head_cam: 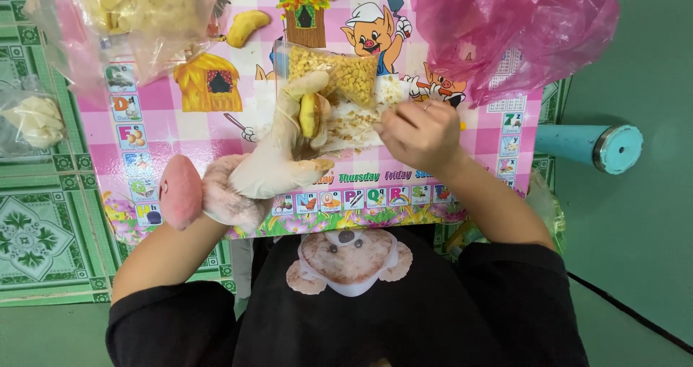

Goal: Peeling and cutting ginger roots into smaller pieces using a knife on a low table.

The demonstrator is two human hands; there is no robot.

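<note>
Two hands: my gloved left hand [278, 166] clamps an upright banana piece [310, 114]; right hand [413, 132], fingers pinched, perhaps holding crumbs, sits just beside it, right.

left hand [278, 161]: we note a thin, pale, wrinkled disposable glove with a fuzzy pinkish cuff at the wrist | right hand [417, 132]: we see it bare, a slim ring on one finger | torso: we log a black short-sleeved top [447, 316] with a brown-and-white bear print [348, 261] on the chest
</note>
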